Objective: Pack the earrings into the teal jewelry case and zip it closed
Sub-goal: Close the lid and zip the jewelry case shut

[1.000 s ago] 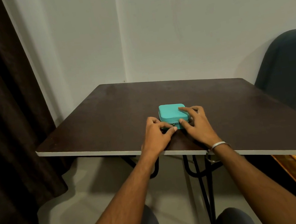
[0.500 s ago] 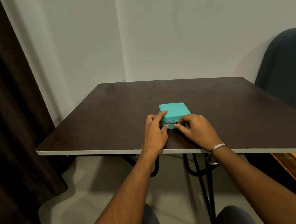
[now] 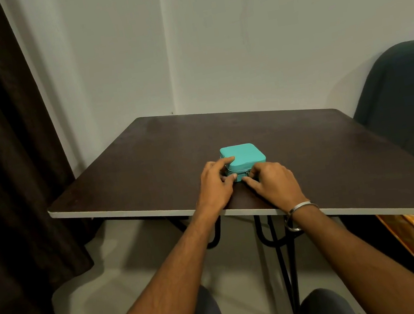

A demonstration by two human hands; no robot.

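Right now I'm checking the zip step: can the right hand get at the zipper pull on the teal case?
Probably yes: the right hand is already at the zipper pull on the teal case, nothing between.

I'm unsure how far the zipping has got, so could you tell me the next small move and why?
Probably draw the zip pull on along the teal case: the right hand pinches at it on the near side, the left hand steadies the lid, which lies flat.

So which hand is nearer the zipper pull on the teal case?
Right. The right hand has its fingertips at the zipper pull on the teal case's front side; the left hand steadies the case's left corner.
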